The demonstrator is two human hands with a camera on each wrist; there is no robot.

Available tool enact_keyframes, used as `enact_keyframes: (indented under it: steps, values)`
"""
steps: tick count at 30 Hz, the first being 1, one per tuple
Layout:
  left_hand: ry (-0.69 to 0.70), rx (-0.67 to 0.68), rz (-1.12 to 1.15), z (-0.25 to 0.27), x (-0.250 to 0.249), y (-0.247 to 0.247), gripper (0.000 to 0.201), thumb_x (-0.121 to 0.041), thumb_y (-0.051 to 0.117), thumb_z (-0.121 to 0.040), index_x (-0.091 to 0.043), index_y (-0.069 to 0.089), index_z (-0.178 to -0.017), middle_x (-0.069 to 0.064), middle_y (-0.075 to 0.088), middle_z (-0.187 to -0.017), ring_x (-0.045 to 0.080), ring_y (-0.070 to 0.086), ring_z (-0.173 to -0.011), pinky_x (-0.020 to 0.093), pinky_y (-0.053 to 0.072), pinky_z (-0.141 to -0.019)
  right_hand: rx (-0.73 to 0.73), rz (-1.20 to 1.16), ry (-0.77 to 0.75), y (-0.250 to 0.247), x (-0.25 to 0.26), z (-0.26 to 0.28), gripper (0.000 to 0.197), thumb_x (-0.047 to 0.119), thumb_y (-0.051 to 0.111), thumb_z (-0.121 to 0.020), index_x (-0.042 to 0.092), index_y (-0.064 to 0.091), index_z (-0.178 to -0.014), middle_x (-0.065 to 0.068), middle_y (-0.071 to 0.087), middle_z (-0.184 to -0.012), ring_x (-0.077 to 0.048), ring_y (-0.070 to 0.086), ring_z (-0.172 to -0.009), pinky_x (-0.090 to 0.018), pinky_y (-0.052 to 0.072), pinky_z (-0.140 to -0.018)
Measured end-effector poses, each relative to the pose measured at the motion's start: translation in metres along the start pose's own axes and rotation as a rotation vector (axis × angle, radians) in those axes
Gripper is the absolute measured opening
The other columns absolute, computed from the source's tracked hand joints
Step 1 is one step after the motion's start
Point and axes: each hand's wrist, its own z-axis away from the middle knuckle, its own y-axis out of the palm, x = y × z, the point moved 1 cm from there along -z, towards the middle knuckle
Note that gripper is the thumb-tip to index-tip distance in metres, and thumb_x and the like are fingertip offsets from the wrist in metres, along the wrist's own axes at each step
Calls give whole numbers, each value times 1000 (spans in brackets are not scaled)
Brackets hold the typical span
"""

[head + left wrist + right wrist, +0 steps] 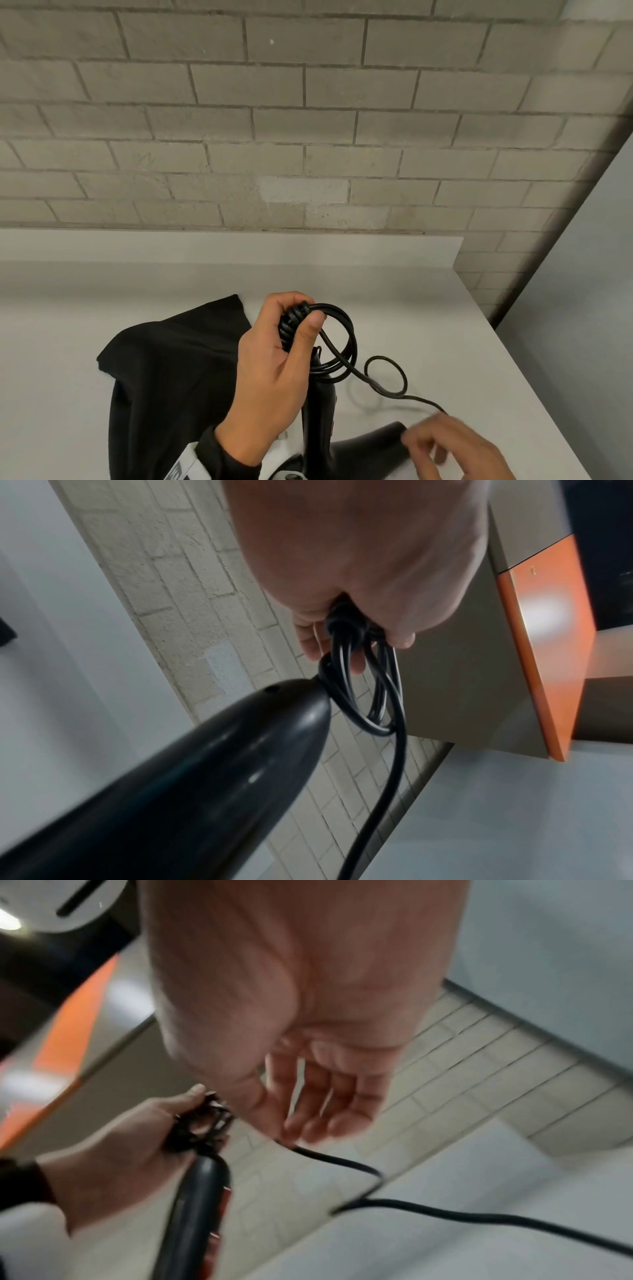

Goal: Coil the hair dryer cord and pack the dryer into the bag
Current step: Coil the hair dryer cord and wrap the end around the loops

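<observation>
From my remote station, working left to right across the head view: the flat black fabric bag [171,370] lies on the white matte tabletop [394,308], to the left of both hands. I see nothing inside it and cannot make out its opening; packing has not begun.

Next, the left hand [270,370] has fingers and thumb curled round a bundle of thin black rubber cord [337,337]. I count roughly 3 or 4 loops gathered there; the left wrist view shows the same loops hanging from the closed fingers, just above the butt of the glossy black plastic hair dryer [320,411]. The dryer's handle rises toward that bundle, with its body low against the table near the frame's bottom edge. I cannot tell whether the dryer hangs from the cord or rests on the surface.

Further right, 1 loose loop and a trailing length of cord lie on the tabletop, running toward the right hand [452,448]. That hand is blurred in both views; its fingers appear loosely extended with the cord at the fingertips, but I cannot tell whether they pinch it.

Assessment: coiling is partly done. Remaining: gather the loose length, secure the coil, open the bag, insert the dryer.
</observation>
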Motion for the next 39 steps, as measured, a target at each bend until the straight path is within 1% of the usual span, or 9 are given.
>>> enact_keyframes:
  steps: [3,5,8,12,17,22,26,34,39]
  values:
    - [10,0,5,2,0,0,29,-47,55,-86,-21,60,-100,-3,67,-81,13,65,-71,7,46,-60,-150,-163,5,10,31,-14,26,45,61,-71,43,61,-97,23,63,-101,5,59,-94,-6,43,-74]
    - [15,-3,15,3,0,0,29,-47,55,-86,-22,60,-100,-2,67,-82,17,65,-73,9,47,-61,-50,-229,103,13,40,-24,44,58,58,-70,52,46,-111,29,56,-117,9,52,-110,-10,42,-79]
    - [39,-19,4,3,3,-2,26,-46,54,-88,-25,59,-102,-3,67,-85,19,65,-75,14,50,-63,183,-175,4,19,51,-32,37,60,57,-74,54,35,-104,26,57,-91,3,56,-87,-12,44,-72]
    - [71,-39,-20,4,4,-4,17,-45,53,-89,-34,56,-102,-3,65,-85,18,63,-73,13,48,-63,47,37,-216,3,56,-47,6,44,53,-92,42,49,-95,19,48,-70,-1,48,-57,-13,43,-54]
    - [118,-1,-45,3,2,-6,22,-40,51,-91,-26,58,-107,-5,65,-84,12,65,-72,7,46,-62,-41,70,-463,-24,63,-69,13,32,57,-95,23,65,-101,5,41,-71,-16,41,-52,-27,41,-45]
    - [193,38,-44,3,0,-3,26,-41,50,-95,-20,60,-108,-3,63,-78,14,63,-65,18,48,-58,-43,-110,-460,-35,78,-93,9,22,65,-91,19,70,-98,11,51,-72,-5,46,-60,-15,38,-56]
    - [255,67,0,4,-5,-2,36,-44,46,-98,-12,61,-103,-7,63,-76,13,61,-63,19,48,-58,-30,-319,-425,-34,87,-107,12,21,65,-89,18,72,-99,9,65,-78,-16,61,-68,-26,48,-59]
    - [330,85,45,6,-7,-4,36,-48,47,-97,-13,59,-94,-7,61,-72,12,58,-57,19,45,-54,-17,-601,-193,-18,88,-114,11,28,68,-83,20,74,-89,6,73,-79,-15,68,-74,-26,54,-69]
    - [382,80,55,8,-7,-2,27,-33,71,-81,-11,59,-92,-5,63,-76,13,65,-63,23,52,-59,-39,-636,-142,-11,88,-108,7,23,70,-83,19,74,-81,4,73,-72,-19,66,-64,-36,53,-61]
